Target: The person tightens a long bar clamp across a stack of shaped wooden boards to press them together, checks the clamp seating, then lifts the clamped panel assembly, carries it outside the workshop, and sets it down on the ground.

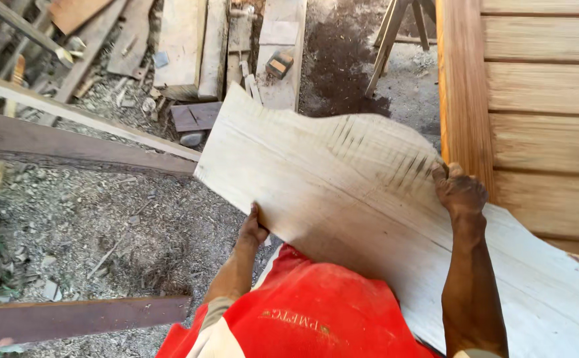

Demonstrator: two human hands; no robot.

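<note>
Left hand [252, 229] clamped on the near-left edge of the board [342, 192], thumb on top, fingers hidden under it. Right hand [460, 192] closed over the far-right edge, fingers curled onto the top face by the dark saw marks. Board wide, pale, wavy-edged, held off the ground across the body, far-left corner pointing away, right end running low toward the near right. Red shirt [303, 318] directly below the board's near edge.

Right of the right hand, touching or just beside it: upright orange-brown post [462, 86] of a slatted wooden panel [548, 113]; the board's right end passes in front of the panel's lower slats. Can't tell whether board and post actually touch.

Left side: long dark beam [70, 142] lying across the ground, its right end tucked under the board's left corner. Second dark beam [77, 319] near left, well apart. Ground [104, 225] covered in wood chips and grit.

Far side: stack of planks [196, 46] and offcuts, a small wooden block [279, 64] on one plank, dark soil patch, legs of a wooden trestle [389, 40] far centre-right, clear of the board.
</note>
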